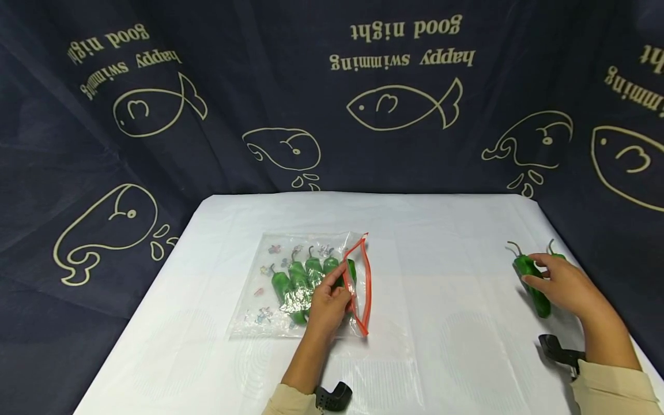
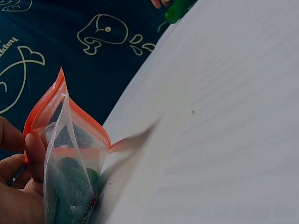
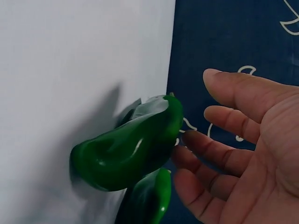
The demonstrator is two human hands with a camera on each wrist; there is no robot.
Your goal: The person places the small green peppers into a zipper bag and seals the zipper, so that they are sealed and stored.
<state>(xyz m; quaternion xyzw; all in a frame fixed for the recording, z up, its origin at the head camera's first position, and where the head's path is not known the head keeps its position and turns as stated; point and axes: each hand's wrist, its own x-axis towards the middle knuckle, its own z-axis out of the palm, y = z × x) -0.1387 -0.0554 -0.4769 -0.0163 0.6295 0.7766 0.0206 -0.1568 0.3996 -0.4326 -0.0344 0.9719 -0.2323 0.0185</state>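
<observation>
A clear zip bag (image 1: 251,314) with a red zip edge lies on the table, several green peppers (image 1: 282,285) inside it. My left hand (image 1: 328,302) pinches the upper side of its mouth, and the red edges (image 2: 88,123) gape apart in the left wrist view. At the right, my right hand (image 1: 565,285) is beside a green pepper (image 1: 535,291) on the table. The right wrist view shows that hand (image 3: 243,149) with its fingers spread and not closed around the pepper (image 3: 126,151). A second pepper (image 1: 557,254) is partly hidden behind the hand.
A white cloth covers the table (image 1: 441,230). Dark blue fabric (image 1: 290,69) with fish and whale drawings hangs behind and along the sides. Black wrist devices (image 1: 334,396) are worn on both arms. The two loose peppers lie near the table's right edge.
</observation>
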